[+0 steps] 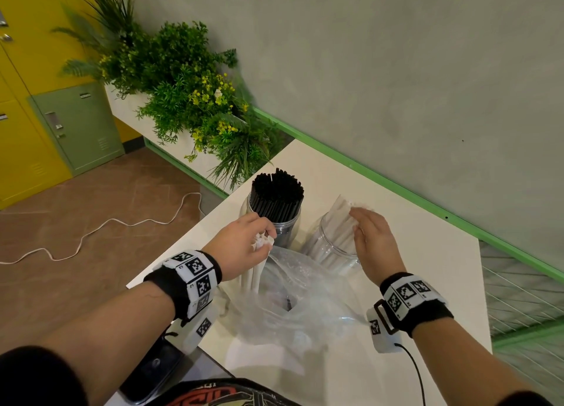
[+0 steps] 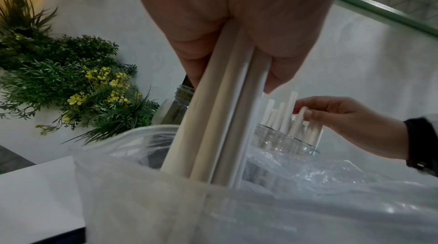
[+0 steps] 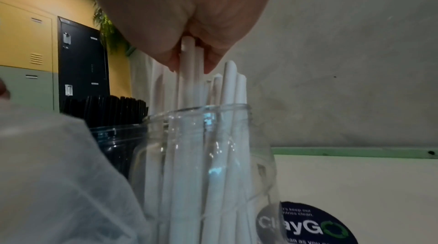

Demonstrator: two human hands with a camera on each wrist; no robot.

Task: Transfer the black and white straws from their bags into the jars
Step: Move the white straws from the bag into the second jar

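Observation:
My left hand (image 1: 264, 240) grips a bundle of white straws (image 2: 213, 126) by their upper ends, while their lower ends still stand inside a clear plastic bag (image 1: 293, 301) crumpled on the white table (image 1: 427, 268). My right hand (image 1: 357, 222) pinches the tops of the white straws (image 3: 187, 87) standing in a clear jar (image 3: 203, 154). That jar (image 1: 332, 250) is right of a second jar (image 1: 282, 227) packed full of black straws (image 1: 276, 191). The left wrist view shows the right hand (image 2: 305, 113) at the white-straw jar (image 2: 284, 141).
A planter of green plants (image 1: 189, 100) borders the table's far left corner. A green rail (image 1: 427, 204) runs along the wall behind. Yellow and green lockers (image 1: 76, 124) and a white cable (image 1: 91, 234) are on the floor side. A phone (image 1: 152, 372) lies at the near edge.

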